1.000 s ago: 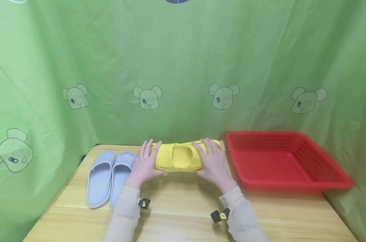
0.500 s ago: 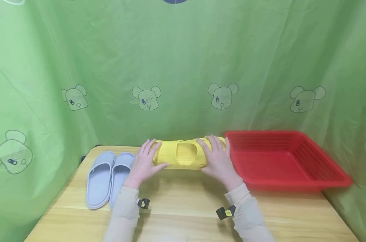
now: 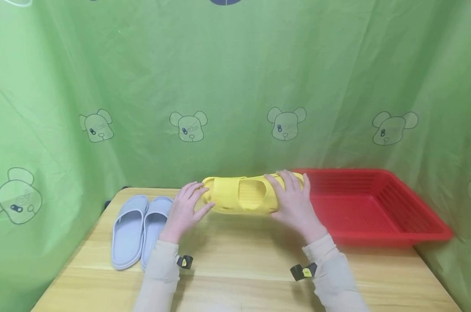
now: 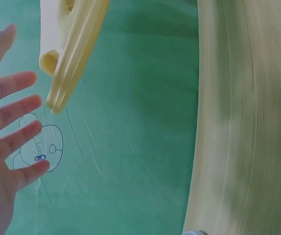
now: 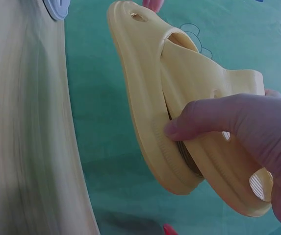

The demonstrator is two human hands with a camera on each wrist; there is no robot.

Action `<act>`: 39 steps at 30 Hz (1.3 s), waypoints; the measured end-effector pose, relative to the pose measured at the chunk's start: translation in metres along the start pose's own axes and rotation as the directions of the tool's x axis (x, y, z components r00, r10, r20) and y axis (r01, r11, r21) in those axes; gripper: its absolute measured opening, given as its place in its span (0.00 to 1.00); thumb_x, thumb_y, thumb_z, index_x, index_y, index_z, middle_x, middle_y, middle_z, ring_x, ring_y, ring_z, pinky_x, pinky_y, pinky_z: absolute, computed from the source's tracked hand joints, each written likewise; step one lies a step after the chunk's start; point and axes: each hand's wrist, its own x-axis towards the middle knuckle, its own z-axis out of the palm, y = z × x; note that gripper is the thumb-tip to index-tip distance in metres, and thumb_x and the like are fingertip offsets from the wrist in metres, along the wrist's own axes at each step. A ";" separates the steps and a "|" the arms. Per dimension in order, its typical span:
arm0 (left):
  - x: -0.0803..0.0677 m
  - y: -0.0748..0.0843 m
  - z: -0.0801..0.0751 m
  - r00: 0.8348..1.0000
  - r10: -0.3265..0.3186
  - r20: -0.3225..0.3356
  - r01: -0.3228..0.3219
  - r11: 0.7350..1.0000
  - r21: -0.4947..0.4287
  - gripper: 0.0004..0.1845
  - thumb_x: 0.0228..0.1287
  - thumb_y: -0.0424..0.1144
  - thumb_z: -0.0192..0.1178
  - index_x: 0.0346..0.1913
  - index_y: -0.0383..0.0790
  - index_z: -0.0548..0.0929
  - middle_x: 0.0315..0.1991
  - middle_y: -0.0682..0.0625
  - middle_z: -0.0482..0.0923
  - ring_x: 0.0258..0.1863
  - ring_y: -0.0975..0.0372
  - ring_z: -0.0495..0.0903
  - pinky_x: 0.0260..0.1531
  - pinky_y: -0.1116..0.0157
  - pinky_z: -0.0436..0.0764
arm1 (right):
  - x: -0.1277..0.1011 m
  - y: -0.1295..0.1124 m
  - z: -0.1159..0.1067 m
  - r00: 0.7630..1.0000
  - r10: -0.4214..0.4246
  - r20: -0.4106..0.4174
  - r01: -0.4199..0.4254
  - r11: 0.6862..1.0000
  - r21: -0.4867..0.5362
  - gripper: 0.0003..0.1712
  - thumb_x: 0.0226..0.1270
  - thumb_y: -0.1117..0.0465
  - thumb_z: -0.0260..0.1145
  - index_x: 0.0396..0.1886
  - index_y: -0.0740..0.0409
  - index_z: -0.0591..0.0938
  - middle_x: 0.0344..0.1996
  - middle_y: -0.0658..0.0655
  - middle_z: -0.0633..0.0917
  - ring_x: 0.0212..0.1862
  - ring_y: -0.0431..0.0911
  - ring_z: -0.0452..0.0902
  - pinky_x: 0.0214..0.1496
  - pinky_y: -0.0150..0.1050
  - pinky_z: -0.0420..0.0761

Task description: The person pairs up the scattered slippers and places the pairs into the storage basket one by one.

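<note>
A pair of yellow slippers (image 3: 226,189) is raised above the table, one nested against the other, soles lengthwise across the head view. My right hand (image 3: 298,206) grips them at their right end; in the right wrist view its thumb (image 5: 199,120) presses at the seam between the two slippers (image 5: 140,93). My left hand (image 3: 184,212) is at their left end with fingers spread. In the left wrist view a gap shows between the left hand's fingers (image 4: 20,105) and the yellow slippers (image 4: 76,54).
Two light blue slippers (image 3: 128,234) lie side by side on the wooden table (image 3: 235,268), left of my left forearm. A red plastic basket (image 3: 375,237) stands at the right, partly behind my right hand. A green curtain (image 3: 235,78) hangs behind the table.
The yellow slippers have moved right and slightly up with my right hand, now overlapping the basket's left edge. My left hand has let go of them and stayed nearly in place.
</note>
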 end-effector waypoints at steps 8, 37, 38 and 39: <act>0.002 0.001 0.000 0.995 0.070 -0.077 -0.069 0.998 0.008 0.22 0.58 0.50 0.66 0.50 0.39 0.84 0.51 0.44 0.85 0.58 0.49 0.79 0.62 0.48 0.75 | -0.001 0.014 -0.015 1.000 0.009 -0.009 -0.009 1.000 -0.003 0.58 0.31 0.45 0.80 0.69 0.45 0.66 0.62 0.63 0.69 0.67 0.59 0.59 0.69 0.74 0.45; 0.004 0.027 0.020 0.986 0.166 -0.006 -0.166 0.984 0.069 0.27 0.67 0.59 0.52 0.56 0.43 0.82 0.53 0.46 0.84 0.57 0.51 0.79 0.63 0.51 0.74 | -0.016 0.064 -0.052 0.999 0.034 -0.026 -0.036 0.998 -0.051 0.58 0.26 0.49 0.81 0.66 0.49 0.68 0.60 0.64 0.70 0.65 0.62 0.60 0.65 0.77 0.47; 0.005 0.028 0.021 0.984 0.175 -0.011 -0.174 0.982 0.071 0.27 0.68 0.60 0.51 0.56 0.43 0.82 0.53 0.47 0.84 0.57 0.51 0.79 0.63 0.51 0.74 | -0.016 0.066 -0.053 0.999 0.036 -0.024 -0.037 0.998 -0.051 0.58 0.26 0.48 0.82 0.66 0.49 0.68 0.60 0.64 0.70 0.65 0.62 0.60 0.65 0.77 0.47; 0.005 0.029 0.022 0.983 0.182 -0.013 -0.181 0.981 0.073 0.27 0.68 0.60 0.50 0.56 0.43 0.82 0.53 0.47 0.84 0.57 0.51 0.79 0.63 0.51 0.75 | -0.016 0.067 -0.054 0.999 0.037 -0.023 -0.038 0.998 -0.050 0.58 0.26 0.48 0.82 0.66 0.48 0.68 0.60 0.64 0.70 0.65 0.62 0.60 0.65 0.77 0.46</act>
